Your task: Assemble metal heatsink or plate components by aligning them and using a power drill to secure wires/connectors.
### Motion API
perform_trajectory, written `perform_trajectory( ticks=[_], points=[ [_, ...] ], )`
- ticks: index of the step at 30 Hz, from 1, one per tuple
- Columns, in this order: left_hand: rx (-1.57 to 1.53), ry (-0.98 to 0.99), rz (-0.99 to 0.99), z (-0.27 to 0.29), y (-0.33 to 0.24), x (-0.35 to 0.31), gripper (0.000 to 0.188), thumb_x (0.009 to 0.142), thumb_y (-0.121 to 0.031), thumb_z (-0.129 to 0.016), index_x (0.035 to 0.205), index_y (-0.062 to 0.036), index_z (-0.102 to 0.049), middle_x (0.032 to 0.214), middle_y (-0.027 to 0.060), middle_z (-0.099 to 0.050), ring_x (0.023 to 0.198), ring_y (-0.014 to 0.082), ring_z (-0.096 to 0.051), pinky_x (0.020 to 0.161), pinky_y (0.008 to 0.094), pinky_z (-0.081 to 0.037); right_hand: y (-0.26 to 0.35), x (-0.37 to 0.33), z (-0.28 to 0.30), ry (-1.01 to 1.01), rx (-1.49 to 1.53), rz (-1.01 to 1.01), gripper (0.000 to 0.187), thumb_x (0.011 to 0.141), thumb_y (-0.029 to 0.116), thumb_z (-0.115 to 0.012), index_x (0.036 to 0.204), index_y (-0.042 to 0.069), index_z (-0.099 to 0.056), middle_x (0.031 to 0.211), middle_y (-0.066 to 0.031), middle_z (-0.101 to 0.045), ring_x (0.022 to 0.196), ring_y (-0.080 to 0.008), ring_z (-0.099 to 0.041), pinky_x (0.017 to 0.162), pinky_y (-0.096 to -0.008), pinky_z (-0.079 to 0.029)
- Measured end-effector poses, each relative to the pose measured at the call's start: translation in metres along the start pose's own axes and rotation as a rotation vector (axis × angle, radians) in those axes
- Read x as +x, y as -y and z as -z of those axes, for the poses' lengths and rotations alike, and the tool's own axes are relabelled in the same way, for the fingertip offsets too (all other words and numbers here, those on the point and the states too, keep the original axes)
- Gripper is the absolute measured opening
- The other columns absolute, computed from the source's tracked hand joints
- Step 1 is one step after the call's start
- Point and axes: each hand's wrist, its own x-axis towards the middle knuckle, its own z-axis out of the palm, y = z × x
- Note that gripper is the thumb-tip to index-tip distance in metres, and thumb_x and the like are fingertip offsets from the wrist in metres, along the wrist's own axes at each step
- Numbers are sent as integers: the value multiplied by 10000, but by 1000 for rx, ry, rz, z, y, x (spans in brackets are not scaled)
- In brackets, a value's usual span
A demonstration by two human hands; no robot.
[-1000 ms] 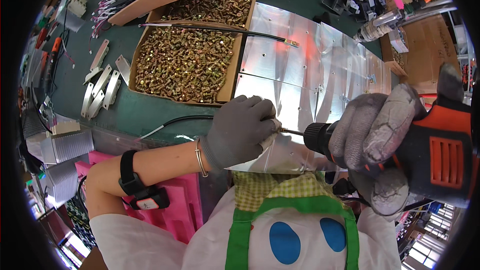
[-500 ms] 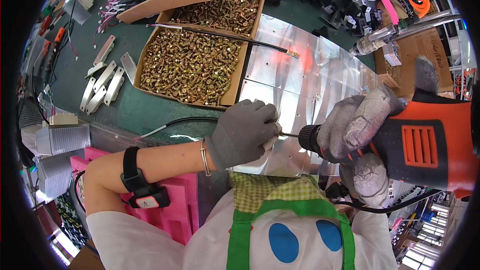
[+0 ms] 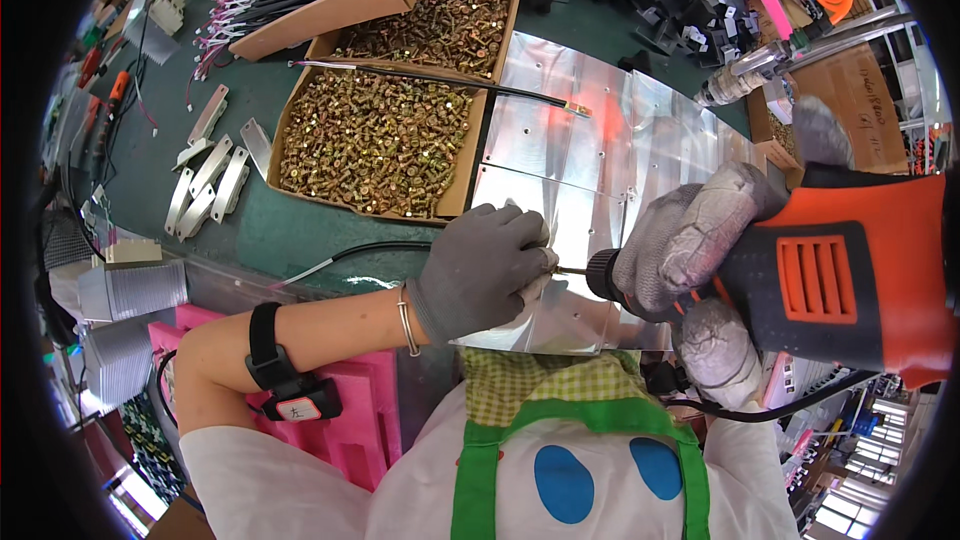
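I am seeing my left hand (image 3: 485,270) pinching one screw at the tip of the single orange drill (image 3: 850,275) my right hand (image 3: 700,240) is gripping, over the near edge of the metal sheet (image 3: 590,155), with two screw-filled boxes (image 3: 375,145) crowding the table (image 3: 290,235) beyond my left hand.

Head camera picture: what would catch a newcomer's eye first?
The big orange power drill at the right, gripped by the gloved right hand, its bit meeting the gloved left hand over a shiny metal sheet. Behind the sheet, an open cardboard box brims with brass-coloured screws.
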Motion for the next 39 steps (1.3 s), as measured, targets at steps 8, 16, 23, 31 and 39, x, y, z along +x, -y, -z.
perform_trajectory(
  ticks=[8,16,23,31,39],
  points=[
    [15,17,2,1,-1,0,94,694,-148,-673,776,-108,-652,814,33,-532,763,215,-550,641,344,-448,2,-2,-6,-118,-138,-52,339,801,265,-748,905,73,-488,692,-32,-516,607,-142,-506,565,-287,-440],
    [30,11,-6,-3,0,-2,124,664,-157,-675,777,-113,-652,824,38,-539,777,219,-557,647,348,-452,6,-5,-2,-74,-97,-7,323,809,245,-717,919,65,-472,700,-39,-515,595,-139,-498,544,-275,-423],
    [32,22,14,-2,-2,-1,122,677,-165,-668,787,-115,-652,825,40,-547,787,221,-563,652,357,-455,9,-5,1,-71,-87,17,309,816,227,-690,932,59,-459,706,-45,-514,584,-137,-491,525,-266,-408],
    [12,16,10,-7,1,-4,123,709,-177,-664,818,-122,-649,832,40,-551,792,227,-564,669,361,-457,28,-13,20,-63,-62,101,293,824,207,-659,946,51,-443,714,-52,-513,572,-134,-483,505,-255,-391],
    [-55,342,97,46,-3,24,394,751,-193,-683,1126,-103,-599,892,98,-572,836,299,-577,724,408,-478,87,-109,158,-744,-469,-92,340,798,235,-681,988,40,-478,705,-29,-497,551,-112,-473,481,-234,-394]
  ],
)
